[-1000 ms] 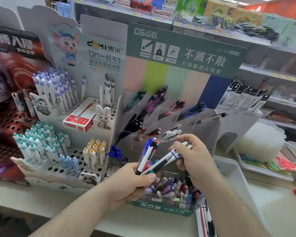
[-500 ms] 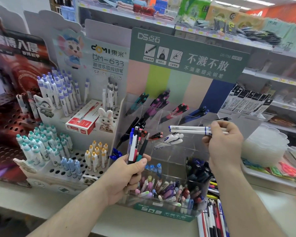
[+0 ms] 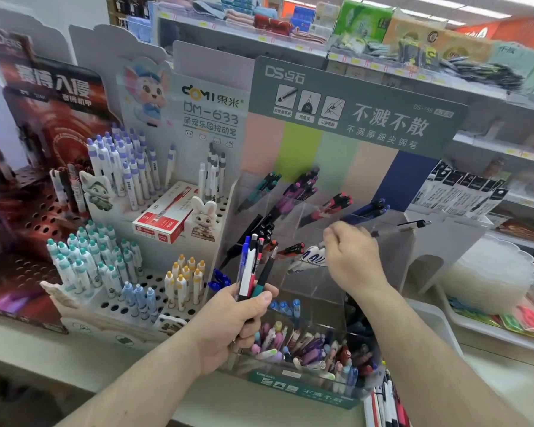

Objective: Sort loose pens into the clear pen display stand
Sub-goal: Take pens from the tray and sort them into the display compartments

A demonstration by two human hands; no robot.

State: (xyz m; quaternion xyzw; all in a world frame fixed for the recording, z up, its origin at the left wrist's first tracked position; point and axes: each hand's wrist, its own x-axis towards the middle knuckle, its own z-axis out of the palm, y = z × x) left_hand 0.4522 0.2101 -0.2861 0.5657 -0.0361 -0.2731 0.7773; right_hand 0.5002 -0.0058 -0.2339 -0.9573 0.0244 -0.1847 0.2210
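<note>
Gripping pen bunch (image 3: 253, 269): left hand (image 3: 228, 331) | right hand (image 3: 352, 257): curled, contents unclear, at stand (image 3: 321, 282)

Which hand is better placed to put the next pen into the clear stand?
Probably the right hand: it is up at the clear stand, apparently holding nothing. The left hand grips the bundle of pens, so it can only offer them.

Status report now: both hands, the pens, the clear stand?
Left hand grips a bundle of pens. Right hand at the white pens in the clear stand, grip unclear. Nothing in the way.
</note>
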